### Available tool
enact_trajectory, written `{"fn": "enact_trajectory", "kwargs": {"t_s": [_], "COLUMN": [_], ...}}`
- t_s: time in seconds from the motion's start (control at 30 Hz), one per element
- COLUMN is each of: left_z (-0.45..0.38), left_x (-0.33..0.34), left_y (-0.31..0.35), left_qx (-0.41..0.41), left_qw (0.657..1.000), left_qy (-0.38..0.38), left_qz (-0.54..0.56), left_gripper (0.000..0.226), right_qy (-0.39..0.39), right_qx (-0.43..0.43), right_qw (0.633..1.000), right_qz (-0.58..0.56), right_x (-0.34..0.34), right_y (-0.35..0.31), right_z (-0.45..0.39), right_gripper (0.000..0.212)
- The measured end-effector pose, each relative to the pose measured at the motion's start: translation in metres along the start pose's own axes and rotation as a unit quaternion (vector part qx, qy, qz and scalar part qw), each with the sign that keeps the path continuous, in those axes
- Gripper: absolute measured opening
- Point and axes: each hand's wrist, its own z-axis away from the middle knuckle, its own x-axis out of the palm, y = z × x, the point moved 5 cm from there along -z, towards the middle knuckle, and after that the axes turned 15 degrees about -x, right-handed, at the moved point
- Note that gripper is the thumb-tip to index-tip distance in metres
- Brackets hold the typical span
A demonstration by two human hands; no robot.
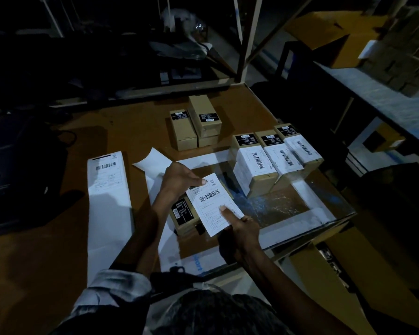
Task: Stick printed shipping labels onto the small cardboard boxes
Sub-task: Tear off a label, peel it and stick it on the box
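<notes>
Hands, left [179,181] and right [242,228], pinch one label [213,201]; three labelled boxes [273,163], two bare [195,124]

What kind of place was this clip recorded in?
Most likely a packing or dispatch area in a warehouse. A brown worktable holds small cardboard boxes that carry white barcode labels, a label strip lies ready, and metal racking with stacked cartons stands behind.

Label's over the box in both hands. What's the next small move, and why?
Probably lower the label flat onto the box and smooth it down. The left hand pinches its top corner, the right hand its bottom edge, and it sits tilted over the box, apparently not stuck yet.
</notes>
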Motion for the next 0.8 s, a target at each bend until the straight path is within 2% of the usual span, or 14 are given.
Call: {"fn": "enact_trajectory", "kwargs": {"t_s": [0.17,0.43,0.67,0.73,0.8], "left_z": [-0.001,0.011,0.021,0.025,0.033], "left_x": [0.003,0.006,0.011,0.012,0.011], "left_y": [-0.002,-0.002,-0.011,-0.014,-0.014], "left_qx": [0.005,0.021,0.024,0.025,0.030], "left_qw": [1.000,0.998,0.992,0.989,0.985], "left_qy": [0.012,0.054,0.110,0.135,0.158], "left_qz": [-0.012,-0.025,-0.051,-0.064,-0.065], "left_gripper": [0.019,0.020,0.021,0.030,0.050], "right_qy": [0.010,0.022,0.032,0.028,0.030], "right_qx": [0.000,0.003,0.004,0.008,0.003], "right_qw": [1.000,0.998,0.995,0.995,0.994], "right_qz": [-0.003,0.059,0.093,0.092,0.109], "right_x": [0.002,-0.004,-0.007,-0.006,-0.008], "right_y": [-0.003,0.007,0.005,0.003,0.000], "right_z": [0.001,-0.009,-0.015,-0.014,-0.014], "right_gripper": [0.019,0.027,0.024,0.026,0.024]}}
